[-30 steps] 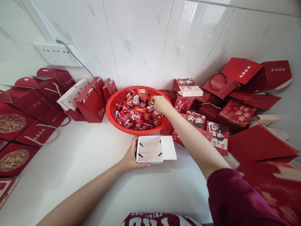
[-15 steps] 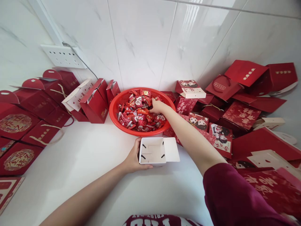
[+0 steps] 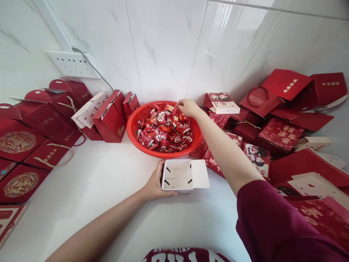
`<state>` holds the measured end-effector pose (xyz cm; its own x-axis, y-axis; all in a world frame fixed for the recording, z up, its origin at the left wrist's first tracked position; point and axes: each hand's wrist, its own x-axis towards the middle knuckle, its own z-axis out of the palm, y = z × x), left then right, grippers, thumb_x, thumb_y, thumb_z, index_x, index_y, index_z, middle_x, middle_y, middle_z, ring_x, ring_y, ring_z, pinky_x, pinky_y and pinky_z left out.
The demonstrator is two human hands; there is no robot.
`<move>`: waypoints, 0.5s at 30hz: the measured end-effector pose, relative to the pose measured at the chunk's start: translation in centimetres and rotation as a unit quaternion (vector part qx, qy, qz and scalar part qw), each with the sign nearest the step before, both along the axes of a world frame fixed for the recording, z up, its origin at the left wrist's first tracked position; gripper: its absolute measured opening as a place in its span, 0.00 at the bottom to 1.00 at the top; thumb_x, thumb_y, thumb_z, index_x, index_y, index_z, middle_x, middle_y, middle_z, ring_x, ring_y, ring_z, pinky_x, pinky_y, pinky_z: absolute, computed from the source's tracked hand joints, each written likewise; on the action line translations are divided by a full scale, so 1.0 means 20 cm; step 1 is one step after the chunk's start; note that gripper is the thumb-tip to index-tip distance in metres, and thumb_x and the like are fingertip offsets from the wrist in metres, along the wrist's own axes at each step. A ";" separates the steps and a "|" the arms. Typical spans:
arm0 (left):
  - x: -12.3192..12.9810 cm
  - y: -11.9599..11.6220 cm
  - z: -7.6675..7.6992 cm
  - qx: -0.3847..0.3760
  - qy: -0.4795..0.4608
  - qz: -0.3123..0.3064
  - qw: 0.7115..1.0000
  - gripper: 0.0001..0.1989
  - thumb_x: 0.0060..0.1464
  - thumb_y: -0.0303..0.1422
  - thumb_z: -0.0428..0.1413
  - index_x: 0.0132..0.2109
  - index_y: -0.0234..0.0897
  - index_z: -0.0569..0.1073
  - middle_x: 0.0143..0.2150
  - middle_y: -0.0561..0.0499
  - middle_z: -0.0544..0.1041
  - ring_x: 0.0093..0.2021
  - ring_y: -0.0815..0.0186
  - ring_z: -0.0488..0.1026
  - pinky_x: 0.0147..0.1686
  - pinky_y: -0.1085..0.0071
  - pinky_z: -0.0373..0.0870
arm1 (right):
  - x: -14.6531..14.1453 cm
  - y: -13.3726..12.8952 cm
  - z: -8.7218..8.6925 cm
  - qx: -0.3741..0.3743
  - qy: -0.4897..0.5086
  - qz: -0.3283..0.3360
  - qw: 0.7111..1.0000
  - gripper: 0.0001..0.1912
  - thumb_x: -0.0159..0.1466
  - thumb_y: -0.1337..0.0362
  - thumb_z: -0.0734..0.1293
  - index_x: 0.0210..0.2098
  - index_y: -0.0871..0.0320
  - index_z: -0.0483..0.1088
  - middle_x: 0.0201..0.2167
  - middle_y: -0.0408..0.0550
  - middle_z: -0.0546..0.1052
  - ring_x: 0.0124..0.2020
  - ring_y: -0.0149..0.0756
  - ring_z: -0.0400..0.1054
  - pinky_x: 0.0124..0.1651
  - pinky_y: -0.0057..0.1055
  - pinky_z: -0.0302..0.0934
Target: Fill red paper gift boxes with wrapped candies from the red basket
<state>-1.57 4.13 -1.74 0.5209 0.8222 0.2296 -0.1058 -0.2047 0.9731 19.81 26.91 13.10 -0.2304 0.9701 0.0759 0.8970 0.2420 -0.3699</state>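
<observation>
A small white box [image 3: 177, 176] stands on the white table with its lid flap folded out to the right; no candy shows inside. My left hand [image 3: 156, 183] is wrapped round the box's left side, thumb along the near edge. Behind it, a red plastic basket [image 3: 132, 142] holds many red-wrapped candies [image 3: 163, 127]. At the basket's back right rim, my right hand [image 3: 188, 108] is over the candies with its fingers bent down and together; whatever is between the fingertips is hidden or too small to name.
Red gift boxes with rope handles [image 3: 50, 154] fill the left side. Small red bags [image 3: 111, 116] stand left of the basket. Red boxes and cartons [image 3: 280, 133] are piled on the right. A socket strip [image 3: 72, 64] with a cable is on the tiled wall [image 3: 163, 47].
My right hand has moved up and back from among the candies to the basket's back right rim. Some candies have shifted. My left hand still holds the box in place.
</observation>
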 end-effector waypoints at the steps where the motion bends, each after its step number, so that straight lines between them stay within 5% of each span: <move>1: 0.00 0.00 0.00 0.001 0.000 -0.001 1.000 0.52 0.37 0.41 0.73 0.64 0.41 0.53 0.61 0.38 0.63 0.62 0.43 0.62 0.60 0.48 0.61 | -0.04 0.05 -0.03 0.012 0.000 -0.012 1.000 0.19 0.68 0.72 0.55 0.53 0.66 0.71 0.53 0.58 0.76 0.54 0.42 0.69 0.58 0.36 0.60; 9: -0.01 0.00 0.01 0.013 0.001 -0.004 1.000 0.52 0.37 0.43 0.72 0.64 0.40 0.53 0.60 0.37 0.64 0.61 0.44 0.64 0.59 0.49 0.62 | -0.18 0.26 -0.25 0.045 -0.010 -0.049 0.998 0.28 0.67 0.59 0.63 0.61 0.71 0.58 0.55 0.70 0.70 0.55 0.54 0.66 0.54 0.45 0.63; 15: -0.01 0.01 -0.01 0.015 0.008 -0.009 1.000 0.51 0.36 0.40 0.73 0.63 0.40 0.54 0.60 0.38 0.65 0.60 0.45 0.65 0.59 0.50 0.62 | -0.20 0.23 -0.29 0.066 -0.039 0.024 0.997 0.29 0.63 0.68 0.66 0.62 0.63 0.59 0.62 0.63 0.65 0.63 0.53 0.57 0.63 0.46 0.54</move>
<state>-1.80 4.32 -1.97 0.5388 0.8060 0.2452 -0.0939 -0.2318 0.9682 15.85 31.46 7.39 -0.2864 0.9405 0.1828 0.9083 0.3273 -0.2605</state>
